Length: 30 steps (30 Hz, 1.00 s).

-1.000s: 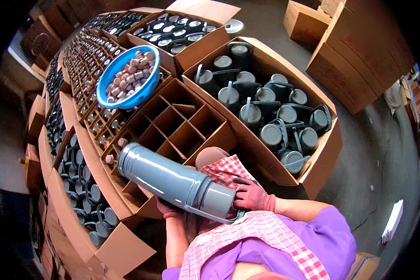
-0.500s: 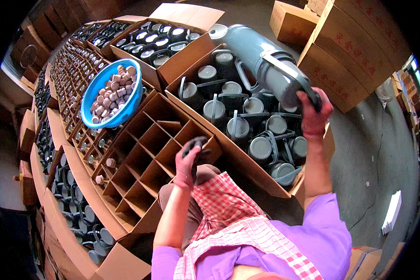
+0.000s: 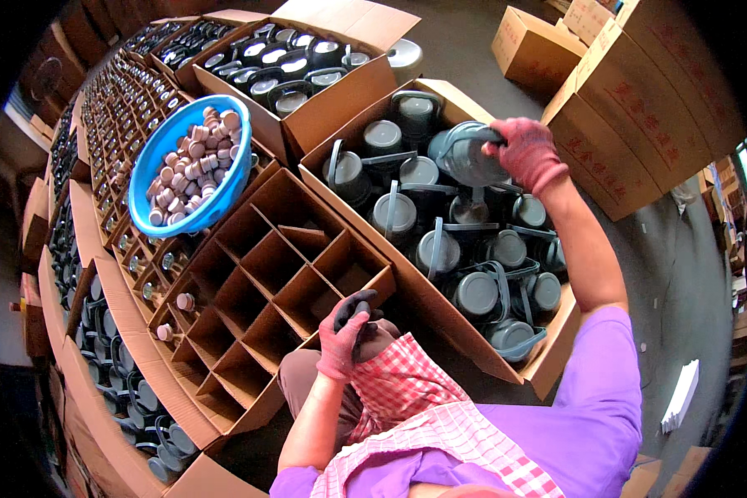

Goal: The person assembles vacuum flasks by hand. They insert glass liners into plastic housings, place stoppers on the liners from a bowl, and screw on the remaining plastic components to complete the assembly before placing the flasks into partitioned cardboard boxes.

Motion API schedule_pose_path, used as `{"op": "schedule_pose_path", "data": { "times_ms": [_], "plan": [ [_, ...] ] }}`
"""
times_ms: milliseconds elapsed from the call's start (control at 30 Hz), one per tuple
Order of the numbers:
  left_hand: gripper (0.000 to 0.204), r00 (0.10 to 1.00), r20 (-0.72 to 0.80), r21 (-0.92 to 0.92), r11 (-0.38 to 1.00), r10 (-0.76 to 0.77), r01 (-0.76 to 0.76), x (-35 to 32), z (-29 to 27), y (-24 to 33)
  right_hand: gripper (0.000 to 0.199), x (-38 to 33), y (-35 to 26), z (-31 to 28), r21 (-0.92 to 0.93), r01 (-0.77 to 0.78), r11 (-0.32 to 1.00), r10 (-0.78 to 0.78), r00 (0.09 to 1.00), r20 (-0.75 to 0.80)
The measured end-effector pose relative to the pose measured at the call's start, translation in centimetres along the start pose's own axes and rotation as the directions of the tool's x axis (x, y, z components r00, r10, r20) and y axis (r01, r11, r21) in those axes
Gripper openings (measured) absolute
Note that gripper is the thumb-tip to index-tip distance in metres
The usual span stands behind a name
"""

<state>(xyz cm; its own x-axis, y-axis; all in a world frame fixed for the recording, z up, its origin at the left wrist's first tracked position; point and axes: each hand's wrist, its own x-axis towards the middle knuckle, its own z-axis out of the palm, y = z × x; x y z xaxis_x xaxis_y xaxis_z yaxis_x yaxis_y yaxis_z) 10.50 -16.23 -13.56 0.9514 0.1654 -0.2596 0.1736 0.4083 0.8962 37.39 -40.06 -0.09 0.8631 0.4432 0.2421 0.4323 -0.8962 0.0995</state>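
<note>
My right hand (image 3: 527,153), in a red work glove with a dark grip side, is closed on the handle of a grey-blue thermos jug (image 3: 469,162). The jug stands among several similar dark jugs (image 3: 393,213) with grey lids and loop handles, inside an open carton (image 3: 440,332). Its lower part is hidden by the neighbours. Over my knee, beside the corner of a divided carton (image 3: 257,332), hovers my left hand (image 3: 344,332) in the same kind of glove. Its fingers are half curled and apart, with nothing visible in them.
A blue basin (image 3: 141,199) of pale stoppers sits on the divided cartons at left, where bottle necks show in many cells. Another carton of jugs (image 3: 349,87) stands behind. Tall stacked boxes (image 3: 631,124) rise at far right. A white object (image 3: 681,397) lies on the floor.
My right hand has moved left and away from me, lowering the jug from a tilted position above the carton to an upright one among the others. My left hand has shifted slightly nearer.
</note>
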Motion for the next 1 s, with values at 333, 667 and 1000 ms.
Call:
{"op": "schedule_pose_path", "data": {
  "times_ms": [333,667,1000],
  "plan": [
    [0.039,0.999,0.037,-0.111,0.994,0.002,0.003,0.1,-1.3,-0.4,0.056,7.5,-3.7,4.6,-0.127,0.072,0.989,-0.072,0.997,0.002],
    [0.047,0.997,0.070,-0.255,0.966,-0.032,0.049,-0.4,-2.9,-0.2,0.029,9.7,-11.8,20.4,-0.027,0.058,0.998,-0.055,0.991,0.120],
    [0.036,0.993,0.066,-0.180,0.978,-0.097,0.107,1.2,-2.9,-0.6,0.033,6.2,-5.1,-2.0,0.090,0.153,0.984,-0.075,0.819,-0.569]
  ]
}}
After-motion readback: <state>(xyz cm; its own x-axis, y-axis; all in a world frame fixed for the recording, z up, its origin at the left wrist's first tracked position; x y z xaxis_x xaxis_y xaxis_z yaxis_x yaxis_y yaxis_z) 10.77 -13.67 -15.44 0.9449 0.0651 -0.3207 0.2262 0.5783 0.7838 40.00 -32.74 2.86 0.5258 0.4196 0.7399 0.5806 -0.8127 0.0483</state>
